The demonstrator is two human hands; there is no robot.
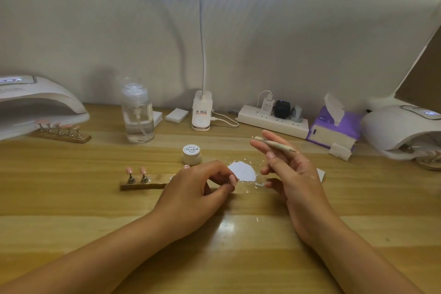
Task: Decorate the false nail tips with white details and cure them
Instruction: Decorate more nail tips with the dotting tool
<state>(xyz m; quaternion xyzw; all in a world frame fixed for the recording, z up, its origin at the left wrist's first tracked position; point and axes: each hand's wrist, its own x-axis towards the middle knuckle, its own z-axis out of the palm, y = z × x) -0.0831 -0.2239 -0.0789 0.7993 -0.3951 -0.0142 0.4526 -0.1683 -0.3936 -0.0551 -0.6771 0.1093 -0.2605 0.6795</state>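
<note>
Your right hand [287,170] is half open above the table [238,246]. Its fingers are spread loosely, and a thin brush [274,143] is held between them with its tip pointing away to the left. Your left hand [198,186] rests lower, with the fingers curled and the thumb meeting the forefinger as in a pinch. Whether a nail tip sits in that pinch I cannot tell, because it is too small to see. I judge that you are in the painting step, between loading the brush and making a stroke, and that curing is not yet begun for this set. One curing lamp [38,107] stands at the far left and a second lamp [401,126] at the far right, both well apart from your hands. In front of the left lamp a wooden strip [59,136] carries five pink tips. A nearer wooden holder [140,185] lies just beside your left hand and partly under it, and two pink nail tips [130,170] stand upright on it. The jar of white paint [191,152] stands behind your left hand. The white paint smear [241,170] lies on the table between your two hands. The next move calls for turning the brush down to the smear, taking only a little paint, and keeping the left hand very steady for a fine line.
</note>
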